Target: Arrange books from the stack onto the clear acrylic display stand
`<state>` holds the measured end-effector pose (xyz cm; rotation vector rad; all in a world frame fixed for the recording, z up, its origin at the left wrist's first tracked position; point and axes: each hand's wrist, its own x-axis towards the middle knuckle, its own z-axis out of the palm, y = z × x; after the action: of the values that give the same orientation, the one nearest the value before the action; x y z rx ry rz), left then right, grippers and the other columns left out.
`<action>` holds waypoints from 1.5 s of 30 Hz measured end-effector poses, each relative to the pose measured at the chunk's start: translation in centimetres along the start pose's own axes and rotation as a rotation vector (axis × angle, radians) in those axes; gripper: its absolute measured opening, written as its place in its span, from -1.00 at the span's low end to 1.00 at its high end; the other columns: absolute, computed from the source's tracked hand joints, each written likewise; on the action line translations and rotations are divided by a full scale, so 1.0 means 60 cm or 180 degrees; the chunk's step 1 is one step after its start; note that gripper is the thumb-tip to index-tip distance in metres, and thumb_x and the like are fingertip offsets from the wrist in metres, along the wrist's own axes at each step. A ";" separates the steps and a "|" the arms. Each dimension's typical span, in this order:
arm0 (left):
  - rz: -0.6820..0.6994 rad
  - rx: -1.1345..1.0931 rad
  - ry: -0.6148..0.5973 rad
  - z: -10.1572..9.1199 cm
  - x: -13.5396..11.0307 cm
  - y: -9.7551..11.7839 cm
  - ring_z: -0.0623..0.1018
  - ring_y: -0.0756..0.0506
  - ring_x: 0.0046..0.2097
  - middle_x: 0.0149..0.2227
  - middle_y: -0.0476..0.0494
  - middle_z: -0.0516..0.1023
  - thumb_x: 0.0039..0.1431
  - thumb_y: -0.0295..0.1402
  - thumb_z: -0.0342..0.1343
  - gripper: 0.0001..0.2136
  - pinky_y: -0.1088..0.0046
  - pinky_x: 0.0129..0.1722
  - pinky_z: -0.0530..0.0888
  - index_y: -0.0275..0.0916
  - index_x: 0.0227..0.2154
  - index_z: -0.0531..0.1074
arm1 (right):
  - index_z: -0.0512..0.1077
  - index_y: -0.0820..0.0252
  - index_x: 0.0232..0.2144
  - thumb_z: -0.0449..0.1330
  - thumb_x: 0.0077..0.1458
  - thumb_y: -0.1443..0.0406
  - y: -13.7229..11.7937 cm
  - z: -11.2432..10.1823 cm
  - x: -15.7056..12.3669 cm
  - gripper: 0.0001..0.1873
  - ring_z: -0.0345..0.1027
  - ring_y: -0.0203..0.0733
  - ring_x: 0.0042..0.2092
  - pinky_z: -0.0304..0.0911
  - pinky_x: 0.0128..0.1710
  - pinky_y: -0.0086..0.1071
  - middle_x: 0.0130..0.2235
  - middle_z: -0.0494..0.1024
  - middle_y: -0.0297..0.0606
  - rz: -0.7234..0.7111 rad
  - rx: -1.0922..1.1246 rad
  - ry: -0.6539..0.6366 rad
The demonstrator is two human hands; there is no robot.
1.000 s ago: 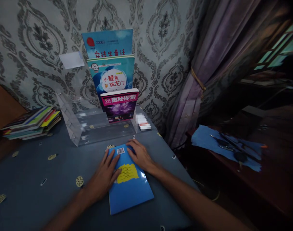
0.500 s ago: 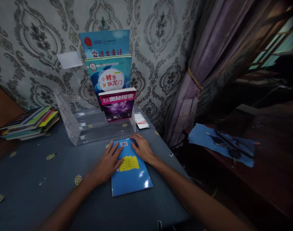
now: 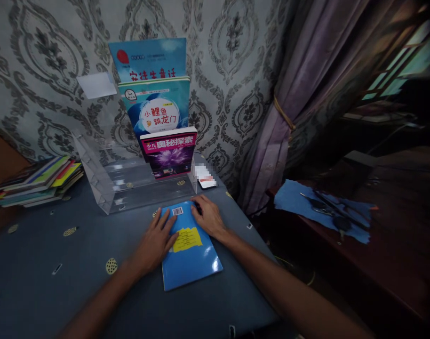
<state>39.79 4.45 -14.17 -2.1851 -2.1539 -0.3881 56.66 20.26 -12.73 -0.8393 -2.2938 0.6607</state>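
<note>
A blue book with a yellow patch and a barcode lies closed, back cover up, on the cloth-covered table. My left hand rests on its left side, fingers spread over the cover. At the upper right corner is my right hand, touching the book's edge with thumb and fingers apart and slightly bent. Just beyond the book stands a clear tiered rack. It holds a purple-and-pink book in front, a teal book behind that, and a taller blue book at the back.
A stack of books sits at the left by the wall. Right of the rack lies a small white card-like item, partly blurred out. A tied curtain hangs at the right, near a dark red surface with a blue cloth carrying tools.
The view has shifted slightly, moving the rack and stack a little left in the picture. Both hands stay on the blue book in nearly the same positions.
</note>
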 end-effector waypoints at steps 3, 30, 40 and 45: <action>-0.0027 0.0032 0.0033 0.006 -0.002 -0.001 0.00 -0.32 0.46 0.40 -0.23 0.19 0.45 -0.07 -0.18 -0.49 -0.04 0.34 0.24 -0.20 0.32 0.23 | 0.48 0.20 -0.05 0.10 0.22 0.37 -0.001 -0.002 0.000 -0.72 0.45 -0.13 -0.14 0.33 -0.07 -0.31 -0.10 0.54 -0.16 -0.0012 0.0060 -0.0036; 0.0113 0.0184 0.0043 -0.004 0.053 0.034 0.33 -0.25 0.34 0.28 -0.38 0.38 0.45 -0.22 -0.15 -0.60 0.01 0.31 0.28 -0.30 0.21 0.29 | 0.49 0.20 -0.10 0.08 0.16 0.45 0.021 0.012 -0.013 -0.71 0.40 -0.07 0.06 0.30 0.11 -0.20 -0.02 0.52 -0.10 -0.0392 0.0194 -0.0111; 0.0127 0.0261 0.0159 0.007 0.066 0.042 0.31 -0.25 0.35 0.30 -0.35 0.36 0.46 -0.21 -0.17 -0.58 0.00 0.30 0.27 -0.31 0.22 0.31 | 0.48 0.17 -0.10 0.09 0.16 0.43 0.038 0.021 -0.011 -0.71 0.40 -0.01 0.01 0.30 0.08 -0.11 -0.07 0.58 -0.12 -0.0420 0.0166 -0.0035; 0.0155 0.0318 0.0178 0.006 0.066 0.042 0.33 -0.26 0.33 0.28 -0.33 0.39 0.46 -0.21 -0.18 -0.59 -0.01 0.28 0.29 -0.28 0.20 0.33 | 0.49 0.17 -0.10 0.09 0.18 0.42 0.031 0.018 -0.013 -0.73 0.41 -0.01 -0.01 0.32 0.07 -0.12 -0.09 0.59 -0.11 -0.0391 0.0043 -0.0084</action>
<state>42.35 8.31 -13.30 -2.1424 -2.0411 -0.3274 57.15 20.73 -14.93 -0.6809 -2.3405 0.6352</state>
